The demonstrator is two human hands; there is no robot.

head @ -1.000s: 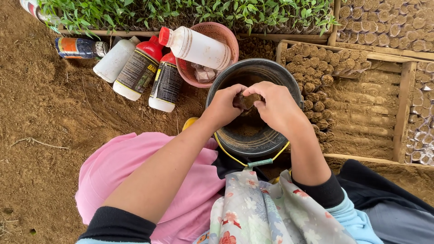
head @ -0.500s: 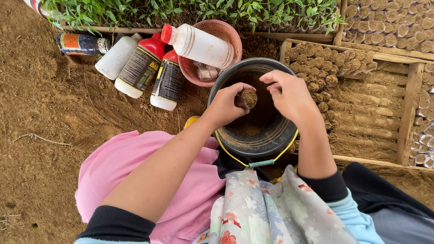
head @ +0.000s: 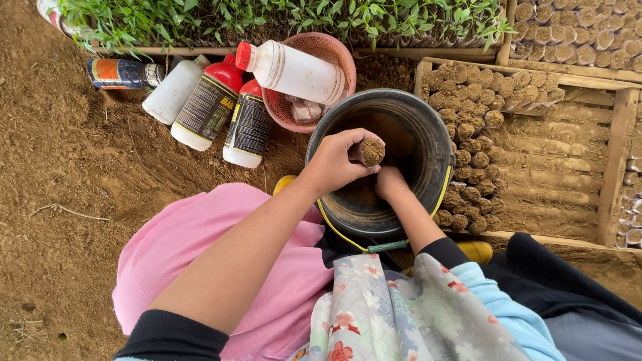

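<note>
Your left hand (head: 334, 164) has its fingers closed around a small soil-filled pot (head: 371, 152), holding it upright over the black bucket (head: 438, 144). Your right hand (head: 391, 184) reaches down inside the bucket, but you cannot tell how its fingers stand. Just beside the bucket sit a pink basket (head: 328, 50) and a wooden tray (head: 615, 147) with rows of filled pots.

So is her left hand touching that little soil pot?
Touching. The head view shows the left hand with fingers wrapped around the small soil-filled pot, held over the black bucket.
</note>
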